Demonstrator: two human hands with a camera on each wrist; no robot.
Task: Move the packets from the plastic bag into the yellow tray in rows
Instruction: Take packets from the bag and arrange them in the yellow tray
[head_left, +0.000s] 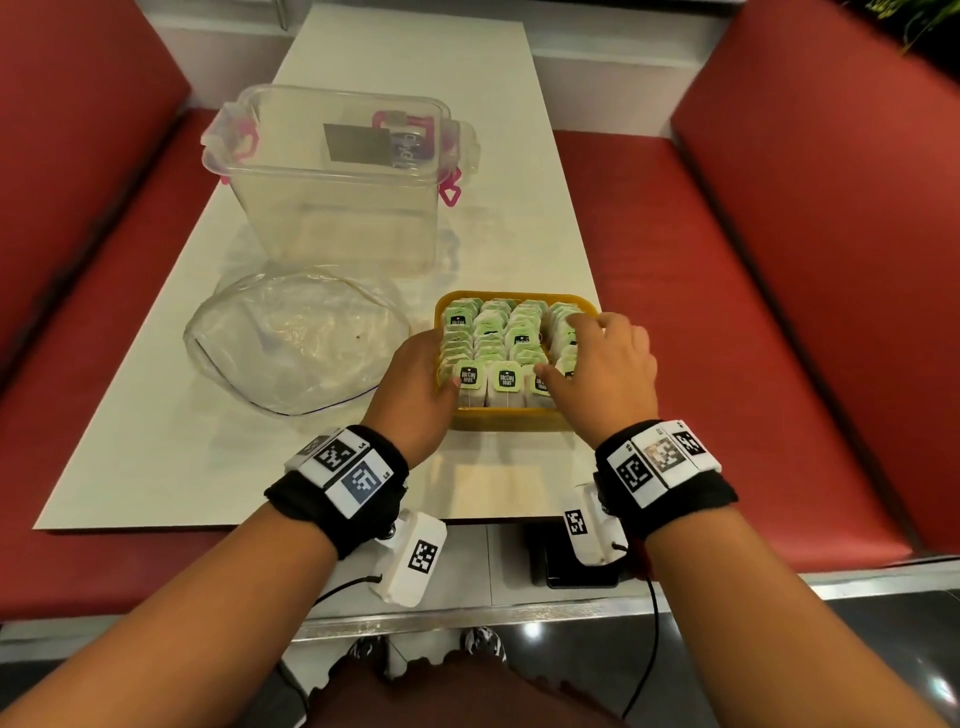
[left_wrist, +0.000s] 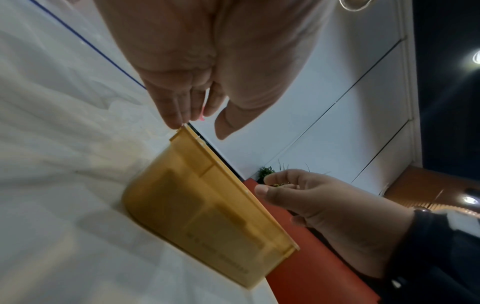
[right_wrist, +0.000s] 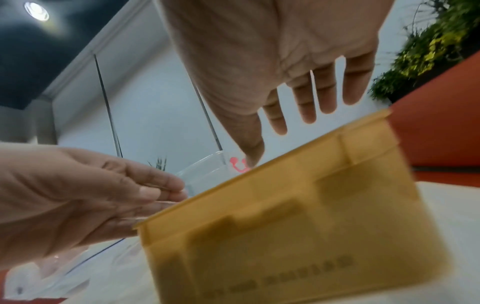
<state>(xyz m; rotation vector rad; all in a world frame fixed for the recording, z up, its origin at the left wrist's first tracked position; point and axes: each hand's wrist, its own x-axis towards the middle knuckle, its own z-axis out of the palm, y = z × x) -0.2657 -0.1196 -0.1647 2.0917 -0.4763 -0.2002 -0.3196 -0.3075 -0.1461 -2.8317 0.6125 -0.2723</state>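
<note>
Both hands are at the yellow tray near the front right of the white table: the left hand rests against the tray's left side with straight fingers touching its rim and the thumb on a front tea packet, while the right hand lies loosely spread over the right-hand rows, gripping nothing. Tea-bag packets with green labels stand in four rows filling the tray. Just left of it the clear plastic bag lies flat, and a clear lidded container with pink clips stands behind.
</note>
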